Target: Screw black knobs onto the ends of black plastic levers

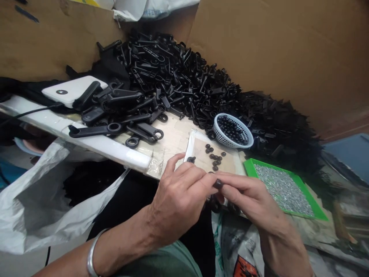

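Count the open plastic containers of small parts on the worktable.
2: a light-blue perforated basket in front of the heap of black plastic parts, and a green tray beyond the right hand. Any behind the heap would be hidden.

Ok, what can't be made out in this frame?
All head view:
- Left hand's grip: hidden behind its own knuckles.
- Small black piece at the right hand: partly covered by fingers.
- Metal pieces in the green tray: individually too small.
- White sack's contents: lost in shadow.
- Printed bag: cut off by top edge.
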Motion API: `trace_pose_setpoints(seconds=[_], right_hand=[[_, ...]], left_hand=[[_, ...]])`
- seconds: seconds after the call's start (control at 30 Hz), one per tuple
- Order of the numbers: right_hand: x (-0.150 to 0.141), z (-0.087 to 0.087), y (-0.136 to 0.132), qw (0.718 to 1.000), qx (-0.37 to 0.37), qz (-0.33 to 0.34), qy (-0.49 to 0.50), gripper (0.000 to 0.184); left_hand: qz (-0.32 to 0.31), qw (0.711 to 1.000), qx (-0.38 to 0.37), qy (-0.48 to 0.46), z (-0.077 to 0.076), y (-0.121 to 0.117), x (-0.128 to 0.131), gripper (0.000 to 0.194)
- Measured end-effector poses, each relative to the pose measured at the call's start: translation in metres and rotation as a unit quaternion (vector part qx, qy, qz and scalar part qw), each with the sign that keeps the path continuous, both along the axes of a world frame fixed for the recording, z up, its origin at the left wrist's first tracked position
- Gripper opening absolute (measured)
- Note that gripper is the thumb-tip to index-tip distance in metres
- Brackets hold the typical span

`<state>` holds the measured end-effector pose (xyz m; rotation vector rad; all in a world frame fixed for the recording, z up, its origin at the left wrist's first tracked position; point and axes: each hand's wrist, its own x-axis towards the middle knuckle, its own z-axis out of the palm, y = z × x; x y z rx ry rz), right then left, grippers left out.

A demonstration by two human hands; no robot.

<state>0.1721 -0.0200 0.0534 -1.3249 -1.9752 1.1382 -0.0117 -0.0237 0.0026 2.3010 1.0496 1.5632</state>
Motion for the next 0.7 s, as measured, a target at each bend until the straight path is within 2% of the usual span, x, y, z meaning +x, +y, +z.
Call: trace_pose_setpoints(seconds=[0.17, 0.3, 0.43, 0.53, 0.6, 0.7], right_hand=[[-0.008, -0.009, -0.007, 0.990, -0.001, -0.127, 0.059, 0.018], [-0.019, -0.017, -0.013, 0.975, 0.066, -0.202, 0.073, 0.014], [-0.027, -0.017, -0.020, 0.959, 0.201, -0.195, -0.037, 0.014], [-0.029, -0.015, -0.024, 0.952, 0.251, -0.155, -0.075, 0.016], [-0.027, -0.016, -0.026, 0.956, 0.241, -0.152, -0.066, 0.018], [-0.023, -0.019, -0.027, 0.965, 0.158, -0.208, -0.014, 0.016]], left_hand=[[0.016, 1.000, 0.010, 0.003, -0.004, 0.001, -0.001, 0.012], [0.037, 0.999, 0.031, 0.025, -0.008, 0.003, -0.002, 0.010], [0.051, 0.997, 0.039, 0.036, -0.010, 0.004, -0.002, 0.010], [0.059, 0.997, 0.038, 0.039, -0.010, 0.004, -0.003, 0.011], [0.054, 0.998, 0.025, 0.033, -0.009, 0.003, -0.003, 0.010], [0.028, 0.999, -0.003, 0.015, -0.009, 0.002, -0.005, 0.009]])
